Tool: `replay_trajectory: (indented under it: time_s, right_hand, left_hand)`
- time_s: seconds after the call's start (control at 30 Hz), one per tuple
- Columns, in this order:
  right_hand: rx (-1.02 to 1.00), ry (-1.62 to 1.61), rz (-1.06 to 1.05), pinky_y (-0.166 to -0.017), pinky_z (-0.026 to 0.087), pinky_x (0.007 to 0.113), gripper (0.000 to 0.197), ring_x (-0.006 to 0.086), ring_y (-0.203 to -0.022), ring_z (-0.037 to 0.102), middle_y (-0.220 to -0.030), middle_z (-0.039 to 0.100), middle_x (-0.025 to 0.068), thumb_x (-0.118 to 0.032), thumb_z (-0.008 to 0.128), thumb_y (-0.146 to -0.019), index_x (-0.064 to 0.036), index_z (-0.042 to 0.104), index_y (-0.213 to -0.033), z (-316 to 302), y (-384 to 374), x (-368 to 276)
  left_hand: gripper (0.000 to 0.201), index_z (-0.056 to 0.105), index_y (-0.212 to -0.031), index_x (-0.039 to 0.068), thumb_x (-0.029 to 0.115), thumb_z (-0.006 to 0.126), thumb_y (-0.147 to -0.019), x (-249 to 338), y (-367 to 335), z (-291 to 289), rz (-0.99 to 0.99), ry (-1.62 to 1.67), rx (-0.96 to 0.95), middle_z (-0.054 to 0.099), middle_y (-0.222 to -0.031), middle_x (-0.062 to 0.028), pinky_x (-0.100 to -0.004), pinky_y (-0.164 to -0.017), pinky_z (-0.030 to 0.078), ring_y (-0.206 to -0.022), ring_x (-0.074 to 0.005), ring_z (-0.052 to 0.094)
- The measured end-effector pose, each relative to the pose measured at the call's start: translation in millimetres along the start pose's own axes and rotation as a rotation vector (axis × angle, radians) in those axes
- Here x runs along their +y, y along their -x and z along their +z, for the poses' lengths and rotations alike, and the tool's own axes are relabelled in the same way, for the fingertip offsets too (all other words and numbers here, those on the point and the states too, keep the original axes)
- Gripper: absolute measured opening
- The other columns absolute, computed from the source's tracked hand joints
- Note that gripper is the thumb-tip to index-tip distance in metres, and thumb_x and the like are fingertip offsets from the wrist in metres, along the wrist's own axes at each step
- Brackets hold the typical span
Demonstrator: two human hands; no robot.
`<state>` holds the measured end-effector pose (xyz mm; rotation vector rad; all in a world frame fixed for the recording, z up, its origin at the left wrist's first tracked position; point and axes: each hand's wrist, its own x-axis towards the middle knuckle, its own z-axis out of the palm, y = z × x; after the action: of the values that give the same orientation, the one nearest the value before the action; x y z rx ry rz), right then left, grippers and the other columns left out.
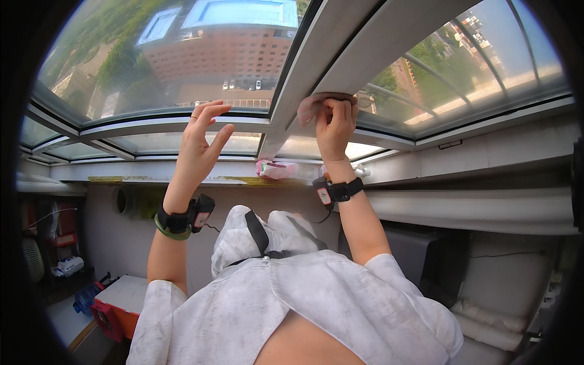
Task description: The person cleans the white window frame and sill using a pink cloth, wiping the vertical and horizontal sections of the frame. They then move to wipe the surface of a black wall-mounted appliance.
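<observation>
My right hand [336, 129] is closed on a pinkish cloth [309, 109] and presses it against the light window frame [290, 100], at the edge of the right-hand pane. Part of the cloth hangs out to the left of my fingers. My left hand [202, 135] is raised in front of the left window pane [164, 67], its fingers apart and holding nothing. Whether its fingertips touch the glass or frame, I cannot tell. Each wrist wears a black strap with a small device.
On the sill below the window lies a pink and white packet [277, 169]. A dark cabinet-like box [420, 258] stands low at the right, below a white pipe or rail [474, 210]. At the lower left is an orange and white box [125, 298] beside a blue container [85, 298].
</observation>
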<state>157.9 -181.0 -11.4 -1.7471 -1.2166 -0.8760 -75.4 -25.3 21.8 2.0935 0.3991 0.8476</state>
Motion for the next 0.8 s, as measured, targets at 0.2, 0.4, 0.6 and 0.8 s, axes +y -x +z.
replay_trajectory:
  time_s: [0.2, 0.4, 0.6, 0.8]
  right_hand:
    - [0.287, -0.008, 0.005, -0.070, 0.038, 0.040, 0.014, 0.0269, -0.075, 0.045, -0.078, 0.047, 0.0076, -0.002, 0.062, -0.079, -0.0046, 0.053, -0.089, -27.4, -110.2, -22.4]
    - [-0.166, 0.009, 0.233, -0.082, 0.044, 0.048, 0.013, 0.0379, -0.092, 0.054, -0.087, 0.055, 0.0141, -0.003, 0.060, -0.077, -0.0052, 0.052, -0.087, 13.0, 60.8, -2.2]
    - [0.049, 0.138, 0.017, -0.073, 0.043, 0.037, 0.016, 0.0284, -0.078, 0.047, -0.080, 0.049, 0.0065, 0.001, 0.066, -0.072, -0.0075, 0.059, -0.084, -13.4, -54.6, -25.4]
    - [0.526, 0.284, -0.410, -0.082, 0.036, 0.038, 0.014, 0.0249, -0.090, 0.044, -0.092, 0.049, 0.0033, -0.018, 0.069, -0.083, -0.0142, 0.064, -0.095, -44.1, -245.4, -69.9]
  left_hand:
    - [0.029, 0.059, -0.119, 0.006, 0.015, 0.060, -0.092, -4.2, 1.5, -3.1, 0.006, 0.014, -0.056, 0.054, -0.127, -0.0123, -0.0338, -0.095, 0.045, -0.118, -0.0245, 0.053]
    - [0.029, 0.058, -0.119, 0.005, 0.014, 0.060, -0.092, 5.0, -3.0, -6.1, 0.016, 0.048, -0.080, 0.054, -0.128, -0.0127, -0.0344, -0.095, 0.044, -0.118, -0.0253, 0.052]
    - [0.028, 0.058, -0.118, 0.005, 0.016, 0.060, -0.092, -2.1, -9.3, -11.4, 0.019, 0.080, -0.090, 0.054, -0.126, -0.0134, -0.0359, -0.094, 0.044, -0.114, -0.0260, 0.054]
    - [0.028, 0.058, -0.117, 0.005, 0.017, 0.061, -0.092, 8.4, -17.3, -4.4, 0.047, 0.143, -0.096, 0.054, -0.126, -0.0140, -0.0358, -0.093, 0.044, -0.113, -0.0269, 0.054]
